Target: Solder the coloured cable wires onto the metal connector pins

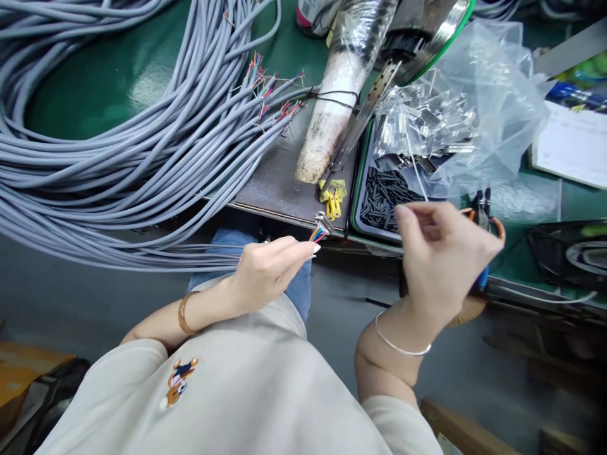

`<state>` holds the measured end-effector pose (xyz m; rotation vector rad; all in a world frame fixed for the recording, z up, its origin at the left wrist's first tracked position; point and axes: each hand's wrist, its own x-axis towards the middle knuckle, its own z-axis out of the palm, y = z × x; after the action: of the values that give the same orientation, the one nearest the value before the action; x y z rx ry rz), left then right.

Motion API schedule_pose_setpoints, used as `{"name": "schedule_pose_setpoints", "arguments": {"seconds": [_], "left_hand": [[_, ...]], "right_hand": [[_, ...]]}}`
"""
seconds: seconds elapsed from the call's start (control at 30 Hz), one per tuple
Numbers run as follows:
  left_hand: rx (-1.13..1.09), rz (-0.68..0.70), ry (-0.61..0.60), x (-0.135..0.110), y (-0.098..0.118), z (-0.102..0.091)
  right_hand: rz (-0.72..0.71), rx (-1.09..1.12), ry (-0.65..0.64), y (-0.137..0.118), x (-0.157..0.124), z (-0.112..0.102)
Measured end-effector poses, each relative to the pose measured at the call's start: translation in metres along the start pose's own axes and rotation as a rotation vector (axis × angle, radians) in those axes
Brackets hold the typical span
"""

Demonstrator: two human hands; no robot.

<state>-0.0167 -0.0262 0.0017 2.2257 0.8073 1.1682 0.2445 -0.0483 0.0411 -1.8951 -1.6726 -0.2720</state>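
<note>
My left hand point(268, 272) is closed on a grey cable, whose coloured wires point(318, 234) stick out past my thumb and fingertip. On the wires' end sits a small metal connector point(324, 222), just over the table edge. My right hand point(436, 253) is raised at the front of a tray point(356, 189), thumb and forefinger pinched together; what they hold, if anything, is too small to make out. Short black tubes point(382, 196) fill the tray's near part. Behind them a clear bag of metal connector parts point(431, 120) lies over the tray.
Bundled grey cables point(142, 164) with stripped ends cover the left of the green table. A soldering iron point(365, 114) is tied to a plastic-wrapped white cylinder point(327, 114), above a yellow piece point(333, 202). Behind is a solder wire spool point(431, 50); orange-handled cutters point(482, 208) lie at right.
</note>
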Motion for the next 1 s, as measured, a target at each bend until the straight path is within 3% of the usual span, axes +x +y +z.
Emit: {"name": "schedule_pose_setpoints", "arguments": {"seconds": [0.17,0.27,0.33,0.43,0.53,0.57,0.63,0.7,0.77,1.0], "left_hand": [[0.161,0.079,-0.068,-0.008,0.02,0.015],[0.222,0.153,-0.136,-0.01,0.026,0.024],[0.043,0.103,-0.244,-0.009,0.023,0.029],[-0.47,-0.246,-0.378,-0.002,0.008,0.032],[-0.819,-0.688,-0.249,0.008,-0.012,0.024],[-0.851,-0.754,-0.182,0.012,-0.017,0.02],[-0.85,-0.787,-0.075,0.018,-0.023,0.012],[-0.809,-0.773,-0.021,0.021,-0.022,0.007],[-0.747,-0.734,0.003,0.022,-0.018,0.005],[-0.573,-0.639,0.045,0.023,-0.009,0.01]], "right_hand": [[0.045,-0.113,-0.059,0.067,0.025,0.028],[0.026,-0.075,-0.08,0.077,0.028,0.039],[0.024,-0.058,-0.049,0.074,0.027,0.039],[0.052,-0.039,0.089,0.058,0.019,0.031],[0.133,0.18,0.431,0.025,0.005,0.016],[0.157,0.277,0.406,0.012,-0.001,0.011],[0.204,0.443,0.331,-0.015,-0.014,0.004],[0.234,0.624,0.097,-0.039,-0.027,0.003],[0.25,0.701,-0.039,-0.055,-0.037,0.008],[0.292,0.736,-0.052,-0.067,-0.047,0.03]]}}
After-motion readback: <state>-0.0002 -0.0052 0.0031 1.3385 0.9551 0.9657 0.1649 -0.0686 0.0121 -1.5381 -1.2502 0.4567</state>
